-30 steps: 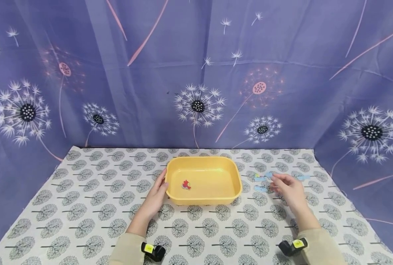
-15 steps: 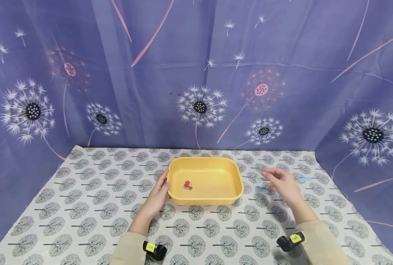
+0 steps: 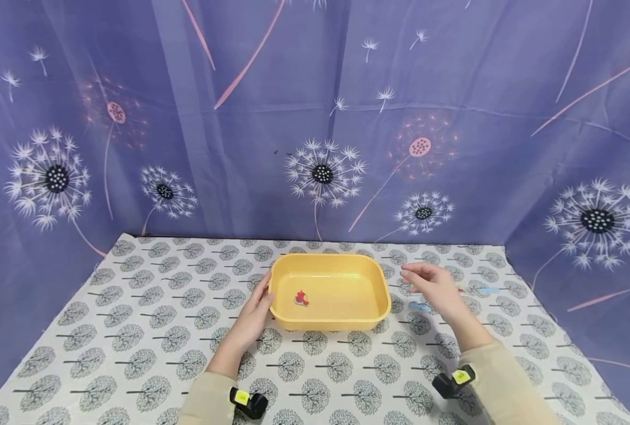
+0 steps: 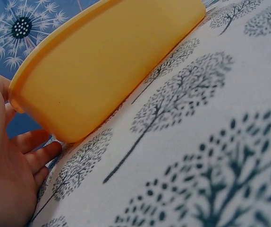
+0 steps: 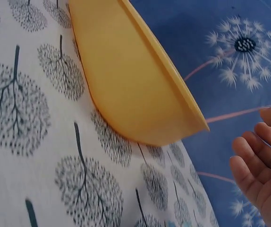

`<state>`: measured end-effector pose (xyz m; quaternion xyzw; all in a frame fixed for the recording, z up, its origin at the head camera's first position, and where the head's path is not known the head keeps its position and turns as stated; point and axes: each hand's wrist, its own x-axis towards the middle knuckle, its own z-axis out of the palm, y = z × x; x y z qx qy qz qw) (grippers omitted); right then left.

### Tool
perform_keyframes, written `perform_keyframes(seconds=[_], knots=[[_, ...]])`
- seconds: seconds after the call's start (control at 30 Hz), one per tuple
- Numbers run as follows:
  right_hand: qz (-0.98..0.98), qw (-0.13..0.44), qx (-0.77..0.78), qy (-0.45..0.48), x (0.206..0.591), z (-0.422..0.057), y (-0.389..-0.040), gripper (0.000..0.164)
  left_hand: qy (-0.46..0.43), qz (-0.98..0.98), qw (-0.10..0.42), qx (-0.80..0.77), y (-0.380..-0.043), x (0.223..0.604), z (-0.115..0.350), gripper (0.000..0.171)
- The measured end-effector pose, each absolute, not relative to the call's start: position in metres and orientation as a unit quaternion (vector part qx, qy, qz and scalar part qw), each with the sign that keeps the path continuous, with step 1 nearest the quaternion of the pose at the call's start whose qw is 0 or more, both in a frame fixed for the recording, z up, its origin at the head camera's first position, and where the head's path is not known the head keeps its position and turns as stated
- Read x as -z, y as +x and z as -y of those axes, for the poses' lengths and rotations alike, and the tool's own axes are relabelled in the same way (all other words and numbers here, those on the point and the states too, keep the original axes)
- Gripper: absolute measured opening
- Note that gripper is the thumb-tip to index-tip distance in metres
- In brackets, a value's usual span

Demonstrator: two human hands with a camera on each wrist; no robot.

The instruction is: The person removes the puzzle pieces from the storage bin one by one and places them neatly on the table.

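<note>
A yellow plastic basin [image 3: 329, 324] stands in the middle of the table. My left hand [image 3: 253, 313] grips its left end; in the left wrist view, fingers bend at the rim and below it. Inside the basin, toward the left, lies a small red piece [image 3: 301, 298] with a pale edge. My right hand [image 3: 436, 289] hovers right of the basin, apart from it, its fingers loosely curved. Nothing shows between these fingers in the right wrist view. Below that hand lies a flat light-blue piece [image 3: 420, 306]; the hand hides part of the area behind it.
Another light-blue piece [image 3: 487, 290] lies on the right, beside a small reddish bit [image 3: 460, 290]. A white cloth [image 3: 187, 330] with grey trees covers the table. Behind it hangs a purple dandelion curtain [image 3: 240, 147].
My right hand has moved left from the blue pieces toward the basin, uncovering the reddish bit. My left hand and the basin stay together in place, while the view shifts slightly.
</note>
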<state>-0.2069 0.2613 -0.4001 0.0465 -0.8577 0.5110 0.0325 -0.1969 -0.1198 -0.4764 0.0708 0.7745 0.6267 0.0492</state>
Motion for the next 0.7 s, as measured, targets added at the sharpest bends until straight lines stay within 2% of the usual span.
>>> perform_keyframes(seconds=[0.5, 0.7], knots=[[0.843, 0.001, -0.525, 0.117, 0.392, -0.211, -0.219, 0.036, 0.071, -0.770, 0.051, -0.632, -0.197, 0.475, 0.120, 0.054], [0.837, -0.021, -0.529, 0.140, 0.397, -0.193, -0.225, 0.035, 0.076, -0.765, 0.053, -0.637, -0.191, 0.462, 0.120, 0.054]])
